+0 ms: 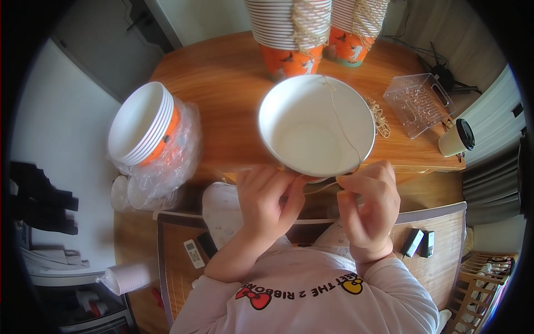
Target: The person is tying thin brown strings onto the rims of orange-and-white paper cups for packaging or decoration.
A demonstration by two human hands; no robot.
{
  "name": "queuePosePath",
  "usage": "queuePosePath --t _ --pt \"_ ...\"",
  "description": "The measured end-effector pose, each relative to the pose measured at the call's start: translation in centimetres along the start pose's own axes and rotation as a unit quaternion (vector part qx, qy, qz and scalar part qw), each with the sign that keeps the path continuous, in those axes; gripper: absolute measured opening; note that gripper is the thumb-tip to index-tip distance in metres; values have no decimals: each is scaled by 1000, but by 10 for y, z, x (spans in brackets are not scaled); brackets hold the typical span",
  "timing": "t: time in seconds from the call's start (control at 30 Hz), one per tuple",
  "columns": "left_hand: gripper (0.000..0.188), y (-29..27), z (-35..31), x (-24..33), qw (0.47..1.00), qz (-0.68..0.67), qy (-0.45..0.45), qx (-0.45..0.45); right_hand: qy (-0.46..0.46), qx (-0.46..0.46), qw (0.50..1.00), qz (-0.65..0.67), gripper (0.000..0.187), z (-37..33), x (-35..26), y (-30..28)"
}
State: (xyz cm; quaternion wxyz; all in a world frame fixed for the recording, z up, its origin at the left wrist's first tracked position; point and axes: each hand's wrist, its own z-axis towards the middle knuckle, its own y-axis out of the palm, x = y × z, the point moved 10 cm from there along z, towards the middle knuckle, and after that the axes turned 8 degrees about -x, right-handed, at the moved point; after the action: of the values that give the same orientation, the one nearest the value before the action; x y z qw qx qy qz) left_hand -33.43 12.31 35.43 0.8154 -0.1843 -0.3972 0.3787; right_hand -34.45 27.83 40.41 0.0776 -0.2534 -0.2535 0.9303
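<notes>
I have the bucket [303, 139] in front of me at the near edge of the table [217, 111], its white mouth turned up towards my face. A thin cord [334, 104] crosses that mouth from the far rim to the near right side, then drops to my fingers.

My left hand [266, 195] is against the bucket's near wall, just under the rim, with the fingertips tucked out of sight; I cannot tell whether they are gripping anything there. My right hand [368, 206] sits beside it, thumb and forefinger brought together on the cord, the other fingers curled in. A length of it spans the gap between my two hands.

I judge the step in hand to be working the cord at the bucket's near side. The next move calls for a steady left hand on the wall and a fine pinch from the right, with the slack kept free of the rim.

A loose coil [379, 118] lies just right of the bucket. Behind stand two tall stacks, the left one [286, 39] and the right one [346, 42], both with cord bunched down their sides.
</notes>
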Motion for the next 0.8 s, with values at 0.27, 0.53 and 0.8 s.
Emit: queuePosePath --t 0.27,0.53,0.8 --pt "6 5 4 3 999 -32 17 5 -51 -108 981 -154 45 25 -13 30" --pt "9 4 5 10 1000 -4 23 0 -15 -176 983 -54 42 30 -6 39" --pt "12 12 -10 -10 983 -160 -84 -24 -33 -122 992 -2 48 24 -6 34"
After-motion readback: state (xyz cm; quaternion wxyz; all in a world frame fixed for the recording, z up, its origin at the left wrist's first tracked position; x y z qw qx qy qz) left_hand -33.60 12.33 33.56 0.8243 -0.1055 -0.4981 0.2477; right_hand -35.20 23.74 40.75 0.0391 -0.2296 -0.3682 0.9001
